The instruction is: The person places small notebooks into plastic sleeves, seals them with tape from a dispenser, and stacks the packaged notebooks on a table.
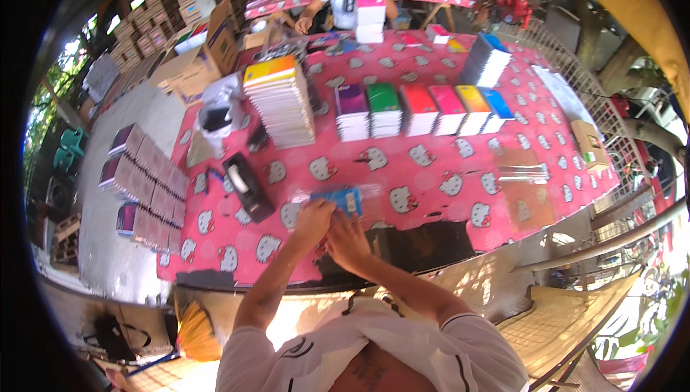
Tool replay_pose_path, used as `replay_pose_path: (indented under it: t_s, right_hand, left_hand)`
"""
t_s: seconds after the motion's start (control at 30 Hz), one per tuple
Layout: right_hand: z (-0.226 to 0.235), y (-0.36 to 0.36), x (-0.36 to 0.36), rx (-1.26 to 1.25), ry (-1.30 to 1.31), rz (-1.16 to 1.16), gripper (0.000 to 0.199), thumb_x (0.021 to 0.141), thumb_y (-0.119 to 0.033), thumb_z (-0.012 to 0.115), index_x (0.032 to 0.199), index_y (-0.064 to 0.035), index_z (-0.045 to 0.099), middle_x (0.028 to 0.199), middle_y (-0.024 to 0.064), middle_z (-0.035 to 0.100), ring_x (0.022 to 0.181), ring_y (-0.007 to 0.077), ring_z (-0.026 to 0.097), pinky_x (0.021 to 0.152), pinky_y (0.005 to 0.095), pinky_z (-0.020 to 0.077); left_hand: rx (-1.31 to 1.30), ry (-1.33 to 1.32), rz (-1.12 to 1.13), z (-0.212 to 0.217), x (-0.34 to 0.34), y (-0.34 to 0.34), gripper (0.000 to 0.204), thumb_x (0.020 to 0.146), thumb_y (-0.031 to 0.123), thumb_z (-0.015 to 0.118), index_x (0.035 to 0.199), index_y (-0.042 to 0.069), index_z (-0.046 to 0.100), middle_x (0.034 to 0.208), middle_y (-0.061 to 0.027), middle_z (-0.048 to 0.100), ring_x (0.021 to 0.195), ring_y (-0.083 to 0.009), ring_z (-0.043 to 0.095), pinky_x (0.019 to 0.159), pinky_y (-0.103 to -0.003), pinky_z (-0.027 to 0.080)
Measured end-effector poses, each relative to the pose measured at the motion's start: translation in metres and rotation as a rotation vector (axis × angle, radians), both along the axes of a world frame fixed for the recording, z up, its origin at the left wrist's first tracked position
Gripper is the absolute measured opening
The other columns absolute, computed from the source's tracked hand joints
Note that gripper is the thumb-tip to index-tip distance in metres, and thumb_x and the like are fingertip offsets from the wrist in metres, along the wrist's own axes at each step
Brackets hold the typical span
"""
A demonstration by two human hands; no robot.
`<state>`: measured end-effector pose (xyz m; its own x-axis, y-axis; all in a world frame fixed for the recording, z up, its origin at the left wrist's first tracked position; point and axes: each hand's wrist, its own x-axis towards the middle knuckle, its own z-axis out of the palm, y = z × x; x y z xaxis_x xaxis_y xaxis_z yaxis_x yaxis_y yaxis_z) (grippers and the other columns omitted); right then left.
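Pink tablecloth (431, 169) dotted with white cat faces; notebook stacks (420, 110) run purple, green, red, pink, yellow-orange, blue. A blue packet (338, 199) in clear wrap, black tape dispenser (246, 185), orange-topped spiral pile (279, 101).

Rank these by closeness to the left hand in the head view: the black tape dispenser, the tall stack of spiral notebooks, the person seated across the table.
1. Black tape dispenser, just left of the left hand.
2. Tall stack of spiral notebooks, farther up the table.
3. Person seated across the table, at the far edge.

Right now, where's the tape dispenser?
Head view: the black tape dispenser lies on the pink tablecloth, left of both hands, below the tall spiral-notebook stack.
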<state>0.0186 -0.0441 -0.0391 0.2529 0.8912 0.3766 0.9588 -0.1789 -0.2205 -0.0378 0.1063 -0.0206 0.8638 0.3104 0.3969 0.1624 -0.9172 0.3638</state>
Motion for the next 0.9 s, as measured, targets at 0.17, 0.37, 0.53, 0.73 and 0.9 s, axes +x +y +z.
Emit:
replay_pose_path:
  t_s: [0.17, 0.37, 0.53, 0.73, 0.9]
  right_hand:
    - [-0.006, 0.001, 0.020, 0.048, -0.036, 0.047, 0.053, 0.085, -0.027, 0.066, 0.131, -0.0043, 0.056, 0.139, 0.0195, 0.051, 0.137, 0.0390, 0.042, 0.111, 0.0615, 0.0299]
    - [-0.011, 0.010, 0.037, 0.166, 0.392, 0.012, 0.061, 0.081, -0.019, 0.068, 0.136, -0.0033, 0.046, 0.139, 0.0228, 0.040, 0.134, 0.0379, 0.038, 0.106, 0.0598, 0.0325]
    - [0.026, -0.003, 0.058, 0.050, -0.057, 0.029, 0.051, 0.082, -0.020, 0.070, 0.127, -0.0018, 0.055, 0.130, 0.0170, 0.048, 0.129, 0.0320, 0.043, 0.106, 0.0542, 0.0336]
    - [0.013, -0.001, 0.075, -0.043, -0.292, 0.110, 0.049, 0.081, -0.033, 0.072, 0.121, -0.0051, 0.063, 0.113, 0.0031, 0.062, 0.108, 0.0181, 0.059, 0.103, 0.0419, 0.0371]
    - [0.011, -0.005, 0.076, 0.034, -0.274, 0.131, 0.048, 0.083, -0.035, 0.071, 0.120, -0.0052, 0.064, 0.113, 0.0033, 0.062, 0.106, 0.0189, 0.059, 0.099, 0.0388, 0.0383]
  left_hand:
    - [-0.058, -0.089, 0.044, 0.007, 0.007, -0.019, 0.012, 0.082, 0.006, 0.065, 0.094, 0.009, 0.068, 0.080, -0.0109, 0.063, 0.071, -0.0319, 0.065, 0.063, -0.043, 0.054]
    - [-0.161, -0.051, 0.041, 0.017, 0.003, -0.014, 0.018, 0.078, 0.006, 0.067, 0.096, 0.006, 0.068, 0.085, -0.0084, 0.062, 0.077, -0.0291, 0.066, 0.065, -0.043, 0.054]
    - [0.099, -0.048, 0.002, 0.006, 0.002, -0.027, 0.027, 0.075, 0.005, 0.065, 0.102, 0.001, 0.063, 0.096, -0.0113, 0.058, 0.089, -0.0317, 0.065, 0.068, -0.044, 0.054]
    - [0.131, -0.095, 0.162, -0.001, -0.030, -0.021, 0.026, 0.084, 0.011, 0.067, 0.110, 0.004, 0.068, 0.114, -0.0138, 0.062, 0.104, -0.0345, 0.059, 0.086, -0.045, 0.051]
    - [0.059, -0.365, 0.684, -0.001, -0.097, 0.049, 0.026, 0.086, 0.013, 0.069, 0.111, 0.004, 0.069, 0.106, -0.0182, 0.064, 0.099, -0.0309, 0.061, 0.080, -0.041, 0.051]
